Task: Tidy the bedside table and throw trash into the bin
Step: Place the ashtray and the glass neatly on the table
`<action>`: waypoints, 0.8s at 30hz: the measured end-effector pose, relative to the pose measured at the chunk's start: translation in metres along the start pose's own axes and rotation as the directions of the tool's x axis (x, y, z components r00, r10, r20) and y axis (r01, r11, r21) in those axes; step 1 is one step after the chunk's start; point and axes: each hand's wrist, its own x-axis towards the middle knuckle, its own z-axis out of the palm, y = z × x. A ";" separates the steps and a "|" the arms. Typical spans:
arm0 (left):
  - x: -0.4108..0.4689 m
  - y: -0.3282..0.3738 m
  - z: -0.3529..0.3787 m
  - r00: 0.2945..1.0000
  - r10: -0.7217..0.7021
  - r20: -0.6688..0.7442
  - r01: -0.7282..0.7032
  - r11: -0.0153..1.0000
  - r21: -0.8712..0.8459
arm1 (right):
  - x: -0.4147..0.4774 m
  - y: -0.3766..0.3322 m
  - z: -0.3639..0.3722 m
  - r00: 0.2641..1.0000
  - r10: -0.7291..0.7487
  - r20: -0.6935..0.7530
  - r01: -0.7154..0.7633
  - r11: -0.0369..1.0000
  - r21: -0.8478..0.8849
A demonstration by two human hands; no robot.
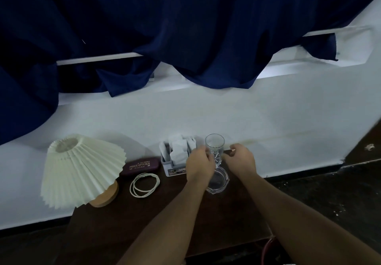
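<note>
Left hand [200, 161] grips cut-glass tumbler [214, 144], right hand [240, 159] pinches thin stick [229, 150] beside it. Risk: tumbler clips glass ashtray [221, 182] beneath hands, topples.

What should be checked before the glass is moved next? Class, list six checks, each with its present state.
1. Left hand grips glass: ok.
2. Glass upright: ok.
3. Glass empty: cannot tell.
4. Right hand free: not ok, it pinches a thin stick.
5. Glass lifted clear of the dish under it: cannot tell.
6. Cord out of the way: ok, it lies apart to the left.
</note>
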 end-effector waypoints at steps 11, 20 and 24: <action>0.049 -0.009 0.012 0.986 -0.074 0.149 0.097 0.983 -0.156 | 0.023 0.001 0.023 0.993 -0.102 0.066 0.095 0.990 0.100; 0.051 -0.020 0.020 0.992 0.038 0.116 -0.005 0.964 -0.267 | 0.035 0.007 0.035 0.989 -0.147 0.011 0.142 0.973 0.182; 0.046 -0.016 0.014 0.993 0.061 0.098 -0.027 0.947 -0.321 | 0.031 0.005 0.028 0.985 -0.174 -0.018 0.174 0.967 0.187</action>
